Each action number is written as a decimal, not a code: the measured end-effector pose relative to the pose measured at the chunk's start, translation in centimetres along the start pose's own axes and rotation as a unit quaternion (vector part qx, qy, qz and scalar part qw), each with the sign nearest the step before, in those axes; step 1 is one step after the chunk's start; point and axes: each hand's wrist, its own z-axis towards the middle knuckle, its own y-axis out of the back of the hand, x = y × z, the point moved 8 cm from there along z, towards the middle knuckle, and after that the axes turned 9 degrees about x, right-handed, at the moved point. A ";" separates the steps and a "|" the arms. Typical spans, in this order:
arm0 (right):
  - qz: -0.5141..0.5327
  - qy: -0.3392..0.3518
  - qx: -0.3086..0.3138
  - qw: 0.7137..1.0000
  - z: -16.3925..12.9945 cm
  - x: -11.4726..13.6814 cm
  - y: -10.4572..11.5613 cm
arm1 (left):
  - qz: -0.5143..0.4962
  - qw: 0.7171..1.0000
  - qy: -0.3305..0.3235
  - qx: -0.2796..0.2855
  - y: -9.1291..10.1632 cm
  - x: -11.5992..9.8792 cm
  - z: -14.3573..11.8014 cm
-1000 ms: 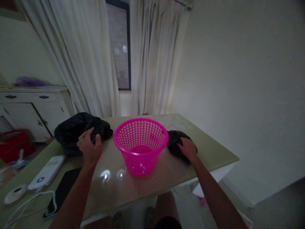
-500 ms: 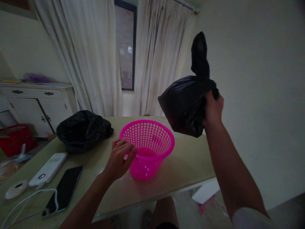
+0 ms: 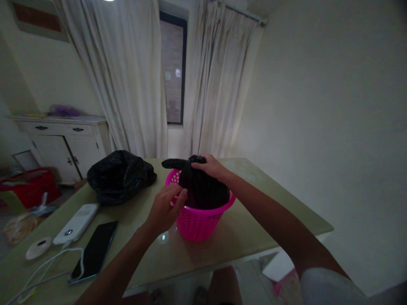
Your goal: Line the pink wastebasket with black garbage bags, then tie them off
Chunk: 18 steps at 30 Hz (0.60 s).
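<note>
A pink perforated basket point(image 3: 200, 222) stands on the pale green table point(image 3: 260, 212). A tied black plastic bag point(image 3: 203, 190) sits inside it, filling the opening. My right hand point(image 3: 210, 166) grips the bag's knotted top above the basket. My left hand point(image 3: 165, 209) is at the basket's near left rim, fingers curled against the rim and the bag's side. A second, larger black bag point(image 3: 119, 176) lies on the table to the left, apart from both hands.
A black phone point(image 3: 95, 250), a white power bank point(image 3: 76, 222), a white round puck point(image 3: 38, 248) and a white cable point(image 3: 47, 267) lie at the table's near left. A white cabinet point(image 3: 70, 146) and curtains point(image 3: 127, 84) stand behind. The table's right edge drops to the floor.
My right hand lifted the small black bag from the table's right side, swung it up, then lowered it into the pink basket. My left hand left the large bag and came to the basket's rim.
</note>
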 end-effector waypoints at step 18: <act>-0.228 0.147 0.031 0.962 -5.8 1.6 1.9 | -0.100 0.988 0.103 0.061 2.2 6.6 6.3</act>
